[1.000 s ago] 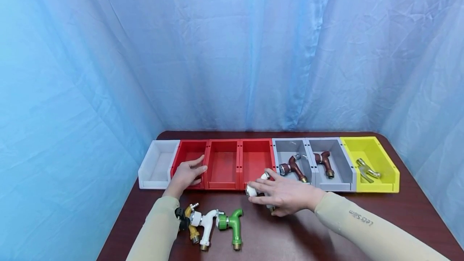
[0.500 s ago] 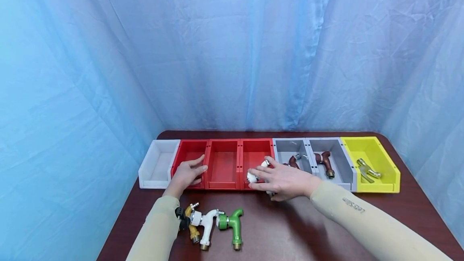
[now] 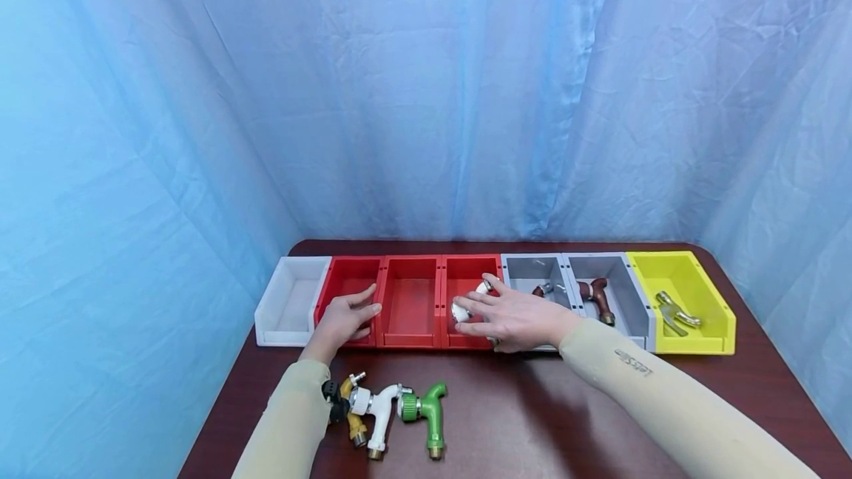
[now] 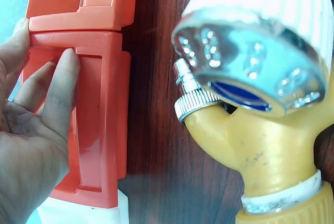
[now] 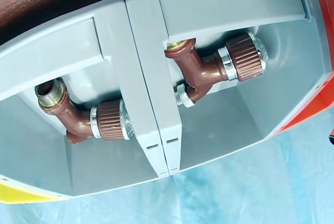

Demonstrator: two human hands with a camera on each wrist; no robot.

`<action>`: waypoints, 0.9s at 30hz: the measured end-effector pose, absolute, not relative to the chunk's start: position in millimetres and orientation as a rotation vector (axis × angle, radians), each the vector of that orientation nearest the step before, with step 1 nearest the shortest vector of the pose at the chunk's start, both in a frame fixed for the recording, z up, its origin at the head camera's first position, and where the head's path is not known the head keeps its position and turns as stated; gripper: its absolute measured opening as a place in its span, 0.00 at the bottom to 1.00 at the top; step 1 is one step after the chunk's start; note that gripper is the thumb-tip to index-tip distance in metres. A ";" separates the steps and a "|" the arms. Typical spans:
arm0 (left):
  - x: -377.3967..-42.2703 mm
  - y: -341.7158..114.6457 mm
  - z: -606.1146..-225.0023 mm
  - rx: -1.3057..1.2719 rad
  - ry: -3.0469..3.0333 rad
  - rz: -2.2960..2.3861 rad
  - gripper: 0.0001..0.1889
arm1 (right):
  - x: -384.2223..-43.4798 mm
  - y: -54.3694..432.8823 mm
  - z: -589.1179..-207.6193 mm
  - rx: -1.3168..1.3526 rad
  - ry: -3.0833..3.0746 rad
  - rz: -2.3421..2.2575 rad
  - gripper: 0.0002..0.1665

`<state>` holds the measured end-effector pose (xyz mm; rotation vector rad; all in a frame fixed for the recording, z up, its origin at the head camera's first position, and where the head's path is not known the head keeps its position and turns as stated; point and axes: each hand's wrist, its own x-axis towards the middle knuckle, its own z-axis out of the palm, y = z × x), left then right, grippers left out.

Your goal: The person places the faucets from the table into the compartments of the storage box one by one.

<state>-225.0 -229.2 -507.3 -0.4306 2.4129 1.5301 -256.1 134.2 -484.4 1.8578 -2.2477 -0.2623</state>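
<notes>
While gripping a white tap (image 3: pixel 461 311) from above w/ R hand (image 3: pixel 515 318), reaching over the rightmost red bin (image 3: pixel 469 272), back of hand up. Bent, spread fingers across tap, btwn spout end and ribbed knob; thumb mostly hidden, so can't tell exact pinch. Tap pos.: in or just over that bin, nr its front; can't tell re contact w/ bin floor.

Over at L, L hand (image 3: pixel 342 320) at leftmost red bin (image 3: pixel 350 269), partly inside. Loosely straight fingers, somewhat spread, pointing to the divider shared w/ middle red bin (image 3: pixel 409 270); per L-wrist view, fingertips at or v. nr the edges, can't tell how firm the contact.

Pale sleeves (image 3: pixel 665 398) on both arms, w/ dark lettering on R one.

On dark wood-look table (image 3: pixel 492 435), nr L forearm: yellow tap (image 4: pixel 266 145), second white tap (image 3: pixel 381 416) and green tap (image 3: pixel 431 416), all lying down in a close group, w/ second white tap's knob overlapping yellow one in view.

Along far side, one row of bins, side by side: whitish bin (image 3: pixel 291 294) at far L, then three red, then left grey bin (image 5: pixel 229 15) and right grey bin (image 5: pixel 47 57), each w/ one brown tap (image 5: pixel 198 72) lying inside. At far R end, yellow bin (image 3: pixel 655 268) w/ a shiny metal tap (image 3: pixel 672 313). Behind everything, light-blue curtain (image 3: pixel 426 94).
</notes>
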 end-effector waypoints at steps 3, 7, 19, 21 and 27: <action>-224.4 -229.2 -507.0 -0.427 2.418 1.527 0.37 | -258.7 132.1 -484.8 1.848 -2.275 -0.279 0.45; -223.9 -228.9 -506.2 -0.425 2.416 1.528 0.36 | -260.9 129.8 -484.8 1.836 -2.274 -0.308 0.46; -226.0 -228.9 -508.1 -0.445 2.423 1.519 0.36 | -263.9 129.3 -486.0 1.815 -2.225 -0.336 0.46; -226.4 -228.8 -509.0 -0.448 2.427 1.518 0.36 | -265.0 129.8 -487.6 1.819 -2.216 -0.323 0.46; -227.3 -228.3 -510.1 -0.452 2.431 1.514 0.34 | -266.9 129.9 -489.1 1.822 -2.241 -0.277 0.46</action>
